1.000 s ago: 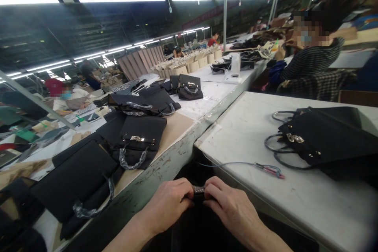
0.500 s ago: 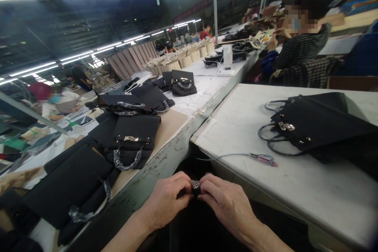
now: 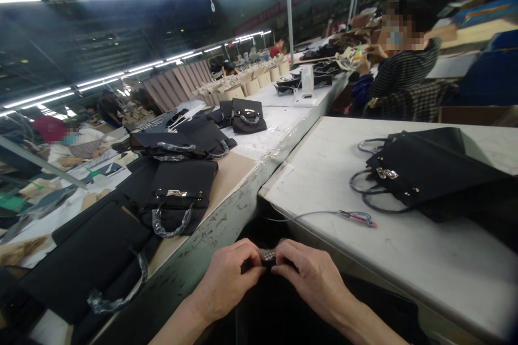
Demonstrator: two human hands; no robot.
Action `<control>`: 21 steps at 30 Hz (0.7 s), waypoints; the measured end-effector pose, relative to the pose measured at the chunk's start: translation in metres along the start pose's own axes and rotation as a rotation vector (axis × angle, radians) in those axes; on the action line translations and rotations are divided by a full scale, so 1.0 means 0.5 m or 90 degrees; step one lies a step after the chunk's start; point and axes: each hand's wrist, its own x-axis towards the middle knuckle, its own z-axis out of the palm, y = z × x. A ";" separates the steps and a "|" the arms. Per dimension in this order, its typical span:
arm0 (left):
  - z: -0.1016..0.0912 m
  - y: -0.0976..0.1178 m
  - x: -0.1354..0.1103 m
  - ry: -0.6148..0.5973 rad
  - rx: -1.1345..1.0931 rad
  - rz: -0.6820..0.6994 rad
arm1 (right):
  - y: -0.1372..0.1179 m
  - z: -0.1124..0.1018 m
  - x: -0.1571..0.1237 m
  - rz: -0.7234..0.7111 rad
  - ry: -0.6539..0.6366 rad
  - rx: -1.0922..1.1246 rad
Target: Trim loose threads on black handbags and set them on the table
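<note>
Side by side, my left hand [image 3: 231,275] and my right hand [image 3: 309,274] pinch the edge of a dark piece with a small checked fabric strip [image 3: 267,254] showing between the fingertips. Below the hands everything is black, so I cannot make out the shape of the whole piece. To the right, thread snips [image 3: 358,218] on a cord lie on the white table [image 3: 324,145]. Nearest my left hand, on the other bench, is a black handbag [image 3: 180,191] with a metal clasp and a plastic-wrapped handle.
Another black handbag [image 3: 429,172] lies on its side on the right table. More wrapped bags [image 3: 93,253] line the left bench [image 3: 243,183]. A co-worker in a striped top [image 3: 404,73] sits at the back right; another in a red cap [image 3: 50,129] is at far left.
The view has shifted slightly, so the benches and bags sit a little further left. Both hands keep their pinch, and slightly more of the checked strip shows between them.
</note>
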 end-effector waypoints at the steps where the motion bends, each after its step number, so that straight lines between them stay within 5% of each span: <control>1: 0.000 0.002 0.000 0.006 -0.007 -0.007 | 0.000 -0.003 0.000 0.005 0.000 0.008; 9: -0.005 0.017 -0.003 0.020 -0.041 -0.078 | 0.003 -0.023 -0.007 0.029 -0.008 0.071; 21: 0.014 0.007 0.000 0.054 -0.047 -0.122 | 0.008 0.001 -0.010 0.044 0.027 0.002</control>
